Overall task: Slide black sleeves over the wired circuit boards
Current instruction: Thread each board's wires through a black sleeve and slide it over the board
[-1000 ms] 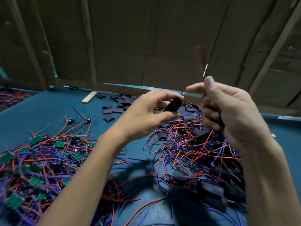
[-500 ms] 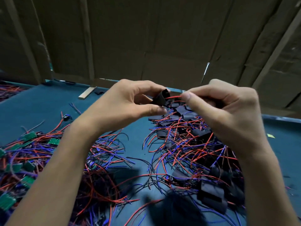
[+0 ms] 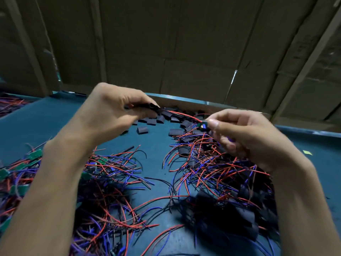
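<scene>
Where the frame is nearest, at its bottom edge, two bare forearms rise from the lower corners over a blue-green surface (image 3: 156,148) strewn with red, blue and black wires. A tangle of unsleeved boards with green edges (image 3: 35,154) lies at lower left, and a heap of already sleeved boards (image 3: 245,215), dark and blurred, lies at lower right.

Further in, at mid-frame, the left hand (image 3: 112,115) has its fingers curled round a black sleeve (image 3: 147,107), thumb and fingertips pinching it. The sleeve's long axis runs roughly left to right across the frame, its open end pointing right toward the other hand. A red wire (image 3: 184,115) leaves that open end and slopes down to the right.

At centre right the right hand (image 3: 249,137) pinches the small wired circuit board (image 3: 203,125) between thumb and forefinger; the remaining fingers are curled under. The board sits clear of the sleeve, well apart from it, joined only by the wire, and shows a green edge; which way its long axis runs cannot be told.

Beyond the hands, loose black sleeves (image 3: 162,119) lie scattered on the surface near its far rim. Behind them stands a wall of brown cardboard panels (image 3: 184,43).
</scene>
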The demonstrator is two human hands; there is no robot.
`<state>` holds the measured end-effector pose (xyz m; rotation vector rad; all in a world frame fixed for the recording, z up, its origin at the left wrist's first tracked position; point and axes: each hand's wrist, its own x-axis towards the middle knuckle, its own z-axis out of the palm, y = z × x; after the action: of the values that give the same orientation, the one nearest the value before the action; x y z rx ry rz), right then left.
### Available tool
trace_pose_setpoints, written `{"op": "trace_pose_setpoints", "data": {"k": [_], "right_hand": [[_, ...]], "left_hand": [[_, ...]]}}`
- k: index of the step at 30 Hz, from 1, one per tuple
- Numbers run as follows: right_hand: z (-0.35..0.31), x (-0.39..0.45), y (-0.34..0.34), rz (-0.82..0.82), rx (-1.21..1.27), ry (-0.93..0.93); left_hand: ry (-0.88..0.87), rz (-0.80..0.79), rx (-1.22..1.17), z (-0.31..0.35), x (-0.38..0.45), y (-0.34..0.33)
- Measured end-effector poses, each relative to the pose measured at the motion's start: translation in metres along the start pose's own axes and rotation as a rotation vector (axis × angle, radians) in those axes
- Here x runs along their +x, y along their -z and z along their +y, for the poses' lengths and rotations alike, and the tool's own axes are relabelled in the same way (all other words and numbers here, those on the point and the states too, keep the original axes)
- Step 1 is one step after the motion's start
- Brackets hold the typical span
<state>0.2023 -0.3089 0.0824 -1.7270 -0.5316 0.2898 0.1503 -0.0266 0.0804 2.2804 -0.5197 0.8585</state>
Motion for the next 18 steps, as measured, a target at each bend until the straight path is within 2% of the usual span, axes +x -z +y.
{"op": "trace_pose_setpoints", "data": {"k": [5, 10, 13, 18], "right_hand": [[-0.006, -0.004, 0.004, 0.113, 0.023, 0.132], [-0.007, 0.003, -0.03, 0.065, 0.036, 0.134], [-0.006, 0.008, -0.04, 0.106, 0.022, 0.132], [-0.009, 0.004, -0.037, 0.107, -0.037, 0.149]], "left_hand": [[-0.022, -0.157, -0.034, 0.007, 0.001, -0.008], [-0.24, -0.227, 0.105, 0.024, 0.009, -0.031], [-0.252, -0.272, 0.138, 0.028, 0.01, -0.037], [-0.238, -0.225, 0.191, 0.028, 0.008, -0.039]]}}
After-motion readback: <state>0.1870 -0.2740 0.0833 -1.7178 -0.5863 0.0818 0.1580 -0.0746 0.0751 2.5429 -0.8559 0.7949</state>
